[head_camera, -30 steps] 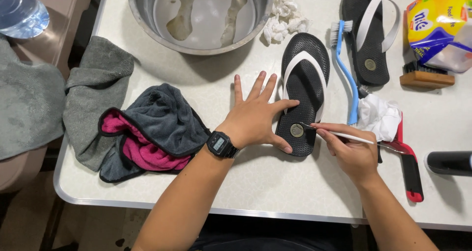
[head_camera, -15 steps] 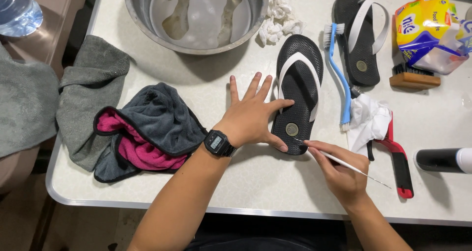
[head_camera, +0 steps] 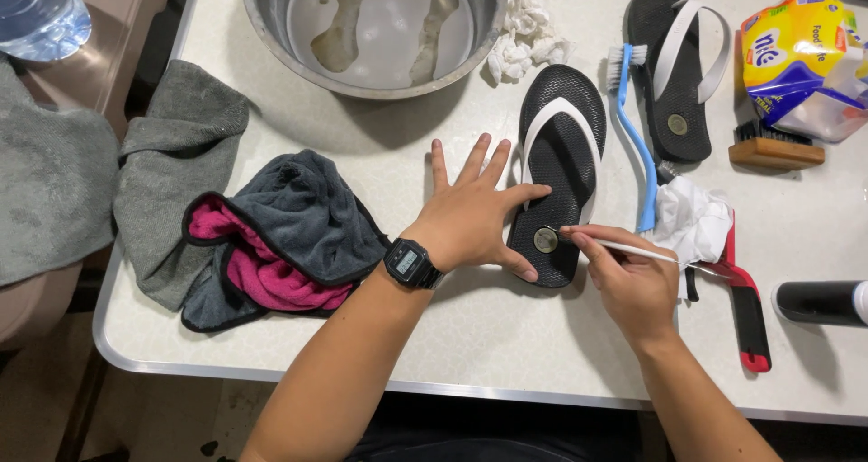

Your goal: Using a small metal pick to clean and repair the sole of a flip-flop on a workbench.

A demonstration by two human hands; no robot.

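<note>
- The counter [head_camera: 506, 353] carries a steel bowl [head_camera: 375, 28] at its far edge, murky water inside.
- The black flip-flop [head_camera: 556, 168] lies mid-counter, long axis running far to near, heel nearest; its mate [head_camera: 674, 64] waits untouched toward the far right corner.
- The left hand [head_camera: 475, 213] presses flat, fingers spread, pinning the heel.
- The right hand [head_camera: 633, 277] pinches a thin white stick [head_camera: 624, 247], tip at the heel's round emblem; detail cleaning looks underway.
</note>
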